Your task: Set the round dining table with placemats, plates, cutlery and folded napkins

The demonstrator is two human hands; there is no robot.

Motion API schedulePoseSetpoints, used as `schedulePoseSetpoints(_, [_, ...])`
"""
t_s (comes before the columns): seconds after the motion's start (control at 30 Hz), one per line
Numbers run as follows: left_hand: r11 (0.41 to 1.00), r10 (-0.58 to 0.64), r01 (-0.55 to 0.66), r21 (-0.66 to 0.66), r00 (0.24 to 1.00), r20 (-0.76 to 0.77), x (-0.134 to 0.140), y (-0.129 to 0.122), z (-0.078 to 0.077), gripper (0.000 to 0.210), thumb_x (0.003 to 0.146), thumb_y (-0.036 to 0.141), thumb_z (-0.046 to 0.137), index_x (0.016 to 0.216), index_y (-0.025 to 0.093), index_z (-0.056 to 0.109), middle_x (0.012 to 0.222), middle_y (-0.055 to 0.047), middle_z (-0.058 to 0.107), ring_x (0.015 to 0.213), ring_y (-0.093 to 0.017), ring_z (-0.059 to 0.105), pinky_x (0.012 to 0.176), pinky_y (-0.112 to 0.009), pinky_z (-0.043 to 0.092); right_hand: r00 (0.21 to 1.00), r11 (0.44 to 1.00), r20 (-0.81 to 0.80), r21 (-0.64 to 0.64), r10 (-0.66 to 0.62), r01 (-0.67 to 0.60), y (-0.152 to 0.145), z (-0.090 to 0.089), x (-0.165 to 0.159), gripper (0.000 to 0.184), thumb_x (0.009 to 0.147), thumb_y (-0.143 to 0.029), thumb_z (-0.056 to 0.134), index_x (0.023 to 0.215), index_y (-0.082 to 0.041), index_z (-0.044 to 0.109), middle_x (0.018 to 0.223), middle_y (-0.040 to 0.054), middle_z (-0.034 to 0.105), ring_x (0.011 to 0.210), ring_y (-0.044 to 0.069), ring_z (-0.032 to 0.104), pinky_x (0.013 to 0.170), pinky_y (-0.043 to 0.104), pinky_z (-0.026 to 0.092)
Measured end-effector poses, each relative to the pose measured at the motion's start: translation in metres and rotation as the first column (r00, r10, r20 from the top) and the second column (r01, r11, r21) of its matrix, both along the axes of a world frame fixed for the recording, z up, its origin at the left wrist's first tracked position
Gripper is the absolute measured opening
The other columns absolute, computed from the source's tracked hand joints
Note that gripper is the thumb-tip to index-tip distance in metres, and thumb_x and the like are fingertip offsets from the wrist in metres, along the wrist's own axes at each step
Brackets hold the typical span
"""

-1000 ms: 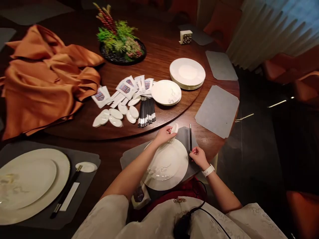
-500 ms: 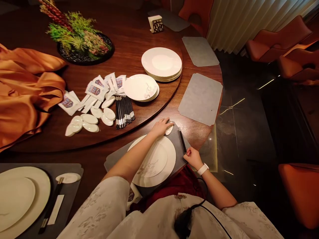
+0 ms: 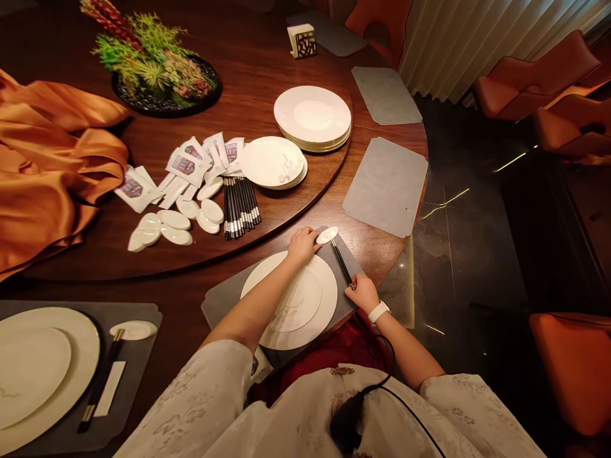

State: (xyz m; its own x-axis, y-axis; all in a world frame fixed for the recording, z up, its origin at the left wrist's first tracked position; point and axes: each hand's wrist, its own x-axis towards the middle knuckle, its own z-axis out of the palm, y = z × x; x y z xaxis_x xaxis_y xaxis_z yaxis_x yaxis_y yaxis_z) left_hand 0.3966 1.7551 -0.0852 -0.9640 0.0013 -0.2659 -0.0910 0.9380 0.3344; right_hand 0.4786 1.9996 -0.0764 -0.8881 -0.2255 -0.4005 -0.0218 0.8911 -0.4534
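Observation:
A small white oval chopstick rest (image 3: 328, 235) lies near the far corner of the grey placemat (image 3: 217, 304). My left hand (image 3: 302, 245) is closed at its left end, fingertips pinching the edge. In my right hand (image 3: 363, 292), closed around their near end, is a pair of black chopsticks (image 3: 341, 262) with silvery tips. Those tips reach the lower edge of the rest; whether they touch it I cannot tell. Beneath my left forearm a smaller white plate (image 3: 305, 299) sits on a larger white plate (image 3: 328, 318).
On the raised round board stand stacked large plates (image 3: 312, 114), small plates (image 3: 272, 162), black chopsticks (image 3: 241, 207), oval rests (image 3: 174, 219) and white packets (image 3: 186, 162). A plant arrangement (image 3: 165, 76) and orange cloth (image 3: 62, 146) are beyond. Another place setting (image 3: 86, 343) lies at left.
The oval rest has turned from slanting to nearly level, and my left fingers have drawn back to its left end. The chopsticks have shifted slightly left, their tips now at the rest.

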Motion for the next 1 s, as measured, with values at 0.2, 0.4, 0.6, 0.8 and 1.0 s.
schedulePoseSetpoints(0.2, [0.995,0.05,-0.048,0.088,0.998,-0.023,0.01,-0.002,-0.009,0.04,0.087,0.031,0.063,0.127,0.03,0.065,0.132,-0.009,0.056,0.125,-0.03,0.048,0.105,-0.043,0.04,0.997,0.986,0.024,0.148,0.079,-0.082,-0.022,0.007,-0.003,0.018,0.079,-0.017,0.06,0.095,-0.01,0.063,0.092,0.0134,0.069,0.081,0.021,0.062,0.067,0.027,0.037])
schedulePoseSetpoints(0.4, [0.99,0.079,-0.078,0.118,0.997,-0.005,0.015,-0.001,-0.005,0.04,0.087,0.033,0.063,0.126,0.029,0.066,0.134,-0.009,0.055,0.126,-0.031,0.047,0.106,-0.044,0.04,0.992,0.972,0.06,0.199,0.114,-0.124,-0.033,0.014,-0.001,0.019,0.083,-0.015,0.057,0.101,-0.01,0.061,0.102,0.0162,0.068,0.087,0.023,0.064,0.07,0.028,0.04])
schedulePoseSetpoints(0.6, [0.981,0.118,-0.116,0.158,0.993,-0.007,0.018,0.002,-0.004,0.04,0.086,0.032,0.063,0.125,0.028,0.066,0.135,-0.008,0.056,0.128,-0.03,0.046,0.107,-0.043,0.039,0.991,0.959,0.053,0.248,0.126,-0.136,-0.031,0.015,0.005,0.019,0.088,-0.02,0.056,0.106,-0.014,0.057,0.105,0.0135,0.065,0.089,0.022,0.064,0.072,0.028,0.042])
schedulePoseSetpoints(0.8, [0.978,0.14,-0.133,0.163,0.99,-0.033,0.02,0.003,-0.006,0.037,0.087,0.03,0.061,0.124,0.027,0.067,0.133,-0.009,0.058,0.127,-0.03,0.047,0.107,-0.043,0.04,0.99,0.964,0.062,0.226,0.127,-0.138,-0.023,0.015,0.013,0.02,0.088,-0.02,0.058,0.108,-0.015,0.055,0.11,0.0114,0.061,0.09,0.02,0.062,0.075,0.027,0.042])
schedulePoseSetpoints(1.0, [0.95,0.149,-0.122,0.287,0.986,-0.076,0.021,-0.007,0.004,0.043,0.084,0.028,0.063,0.126,0.02,0.064,0.131,-0.01,0.059,0.123,-0.027,0.052,0.108,-0.041,0.041,0.99,0.98,-0.003,0.143,0.141,-0.139,-0.013,0.004,0.016,0.011,0.087,-0.015,0.057,0.098,-0.014,0.056,0.102,0.0113,0.062,0.093,0.021,0.06,0.081,0.027,0.042])
